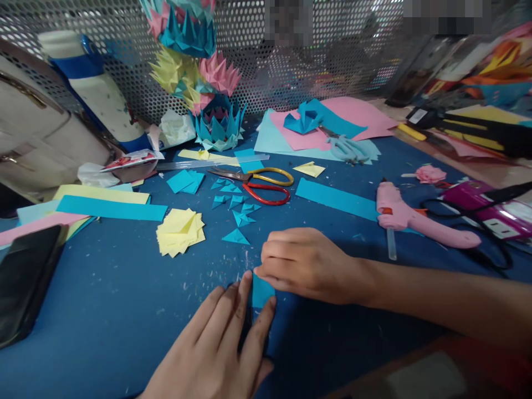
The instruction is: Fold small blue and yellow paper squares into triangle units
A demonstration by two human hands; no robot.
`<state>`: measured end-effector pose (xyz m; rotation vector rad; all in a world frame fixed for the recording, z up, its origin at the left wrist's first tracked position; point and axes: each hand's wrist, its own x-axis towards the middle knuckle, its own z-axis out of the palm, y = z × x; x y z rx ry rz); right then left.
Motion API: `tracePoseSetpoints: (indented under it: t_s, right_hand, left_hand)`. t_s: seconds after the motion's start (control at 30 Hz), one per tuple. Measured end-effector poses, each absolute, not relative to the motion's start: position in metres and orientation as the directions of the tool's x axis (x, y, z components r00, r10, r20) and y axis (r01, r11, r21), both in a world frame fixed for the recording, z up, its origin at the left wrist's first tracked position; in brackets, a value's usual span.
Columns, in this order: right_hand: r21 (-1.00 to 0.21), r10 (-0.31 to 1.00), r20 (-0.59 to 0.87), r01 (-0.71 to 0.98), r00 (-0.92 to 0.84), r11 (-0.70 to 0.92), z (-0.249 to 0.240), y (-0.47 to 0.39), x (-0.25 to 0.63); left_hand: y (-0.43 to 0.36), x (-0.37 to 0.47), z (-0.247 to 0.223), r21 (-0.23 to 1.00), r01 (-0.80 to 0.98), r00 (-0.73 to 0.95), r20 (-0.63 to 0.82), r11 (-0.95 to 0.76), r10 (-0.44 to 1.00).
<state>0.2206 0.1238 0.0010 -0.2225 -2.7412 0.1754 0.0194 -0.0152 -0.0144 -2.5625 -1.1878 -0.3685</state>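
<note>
My left hand (pixel 218 343) lay open, fingertips at the edges of the small blue paper (pixel 262 295) on the worktop (pixel 103 316), seemingly to steady it, while my right hand (pixel 310 263) closed on its upper corner. Beyond lay folded blue pieces (pixel 235 237) near the scissors (pixel 272 176); the bottle's (pixel 102 102) contents were hidden.

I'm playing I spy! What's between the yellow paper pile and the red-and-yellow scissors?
Little folded blue paper pieces lie between the yellow pile and those scissors; the head view shows them.
</note>
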Motion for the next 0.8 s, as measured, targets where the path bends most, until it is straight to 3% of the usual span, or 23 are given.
tracePoseSetpoints:
  t_s: [0.33,0.5,0.8]
  right_hand:
    - [0.086,0.012,0.348,0.045,-0.937,0.995,0.006,0.128,0.221]
    - [-0.009,0.016,0.260,0.014,-0.965,1.000,0.013,0.133,0.228]
    - [-0.116,0.046,0.322,0.009,-0.946,0.993,0.009,0.137,0.233]
  left_hand:
    - [-0.014,0.019,-0.011,-0.165,0.766,0.634,0.350,-0.621,0.689]
    - [-0.017,0.021,-0.014,-0.151,0.790,0.604,0.359,-0.595,0.711]
    - [-0.018,0.018,-0.016,-0.145,0.783,0.610,0.374,-0.605,0.699]
